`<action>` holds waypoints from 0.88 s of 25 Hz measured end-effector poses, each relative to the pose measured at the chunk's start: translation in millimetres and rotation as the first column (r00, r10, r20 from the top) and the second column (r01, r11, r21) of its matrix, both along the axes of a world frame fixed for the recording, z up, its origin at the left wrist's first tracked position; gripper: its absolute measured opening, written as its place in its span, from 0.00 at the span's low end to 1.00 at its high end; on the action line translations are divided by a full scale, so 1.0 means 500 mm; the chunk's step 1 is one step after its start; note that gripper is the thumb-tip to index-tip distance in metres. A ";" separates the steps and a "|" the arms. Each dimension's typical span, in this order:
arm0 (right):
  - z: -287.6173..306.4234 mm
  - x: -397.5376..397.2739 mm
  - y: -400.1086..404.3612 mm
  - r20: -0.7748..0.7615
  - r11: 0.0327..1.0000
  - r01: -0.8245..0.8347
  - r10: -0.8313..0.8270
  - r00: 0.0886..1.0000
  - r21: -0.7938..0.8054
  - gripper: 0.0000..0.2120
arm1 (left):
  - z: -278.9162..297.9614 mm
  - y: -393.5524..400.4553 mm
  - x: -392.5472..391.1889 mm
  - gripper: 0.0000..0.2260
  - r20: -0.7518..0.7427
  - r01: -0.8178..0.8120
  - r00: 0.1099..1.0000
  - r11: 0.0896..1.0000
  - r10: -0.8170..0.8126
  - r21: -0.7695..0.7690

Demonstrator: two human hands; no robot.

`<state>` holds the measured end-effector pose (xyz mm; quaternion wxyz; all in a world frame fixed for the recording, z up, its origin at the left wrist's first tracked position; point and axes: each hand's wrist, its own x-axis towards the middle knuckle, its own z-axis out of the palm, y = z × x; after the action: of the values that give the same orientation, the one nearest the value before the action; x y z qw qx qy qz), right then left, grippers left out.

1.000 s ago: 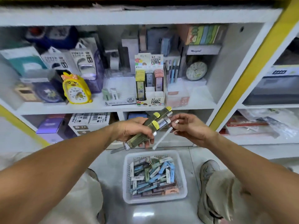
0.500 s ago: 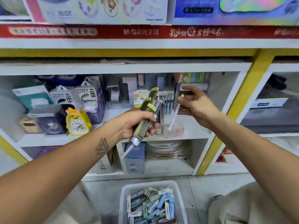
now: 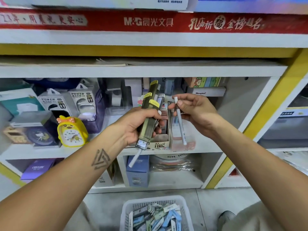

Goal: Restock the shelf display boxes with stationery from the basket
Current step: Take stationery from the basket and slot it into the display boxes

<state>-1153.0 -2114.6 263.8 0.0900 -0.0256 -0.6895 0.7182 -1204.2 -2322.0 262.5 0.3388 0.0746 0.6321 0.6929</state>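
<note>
My left hand grips a bundle of olive, yellow-capped stationery cases held upright in front of the shelf; a white stick pokes out below it. A thin white pen hangs point-down from the fingers of my right hand, which pinches it near the cap. Just behind both hands stands the cardboard display box, partly hidden, with a pink box next to it on the right. The white basket with several blue and grey packs lies on the floor below.
A yellow chick alarm clock and power bank packs stand to the left on the same shelf. Blue box and purple box sit on the lower shelf. A yellow post edges the bay at right.
The view has tilted upward. Both hands rose from above the basket to shelf height. My right hand drew back from the back of the shelf towards me, still with the white pen.
</note>
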 end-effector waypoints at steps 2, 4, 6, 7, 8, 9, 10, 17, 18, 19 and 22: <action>0.004 -0.005 0.002 -0.008 1.000 -0.021 0.021 1.000 0.021 0.09 | -0.002 0.005 -0.003 0.06 0.003 -0.003 1.000 1.000 0.003 0.010; 0.004 -0.006 0.004 -0.009 0.999 -0.041 0.041 0.999 0.017 0.09 | -0.007 0.011 -0.004 0.06 0.005 -0.002 1.000 1.000 0.002 0.008; 0.008 -0.002 0.009 -0.002 0.999 -0.032 0.032 0.999 -0.001 0.08 | -0.010 0.016 -0.004 0.05 0.014 0.000 1.000 1.000 0.000 0.011; 0.013 -0.001 0.013 -0.006 1.000 0.003 -0.003 1.000 0.000 0.07 | -0.011 0.015 -0.004 0.05 0.017 0.001 1.000 1.000 -0.001 0.012; 0.020 -0.001 0.021 -0.023 0.998 0.060 -0.060 0.998 0.003 0.06 | -0.011 0.014 -0.007 0.05 0.017 0.005 1.000 1.000 -0.005 0.013; 0.028 0.000 0.031 -0.053 0.991 0.135 -0.134 0.990 0.012 0.06 | -0.010 0.012 -0.009 0.05 0.016 0.009 1.000 1.000 -0.009 0.017; 0.035 -0.001 0.042 -0.094 0.976 0.213 -0.209 0.973 0.040 0.05 | -0.010 0.009 -0.013 0.05 0.015 0.008 1.000 1.000 -0.009 0.022; 0.009 -0.015 0.081 -0.291 0.597 0.424 -0.311 0.905 0.681 0.08 | -0.019 0.012 -0.015 0.05 0.045 0.040 0.998 0.999 -0.041 0.021; 0.000 -0.017 0.082 -0.308 0.562 0.435 -0.311 0.899 0.703 0.09 | -0.020 0.015 -0.014 0.05 0.052 0.051 0.997 0.999 -0.052 0.020; -0.009 -0.020 0.084 -0.321 0.544 0.443 -0.309 0.895 0.712 0.09 | -0.021 0.018 -0.014 0.05 0.063 0.058 0.996 0.998 -0.059 0.023; -0.031 -0.032 0.090 -0.342 0.528 0.452 -0.297 0.892 0.719 0.07 | -0.027 0.024 -0.016 0.03 0.073 0.057 0.996 0.998 -0.059 0.027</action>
<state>-1168.8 -2069.6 248.4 0.3053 -0.0675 -0.8989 0.3069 -1212.1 -2310.2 248.8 0.3808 0.0715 0.6083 0.6928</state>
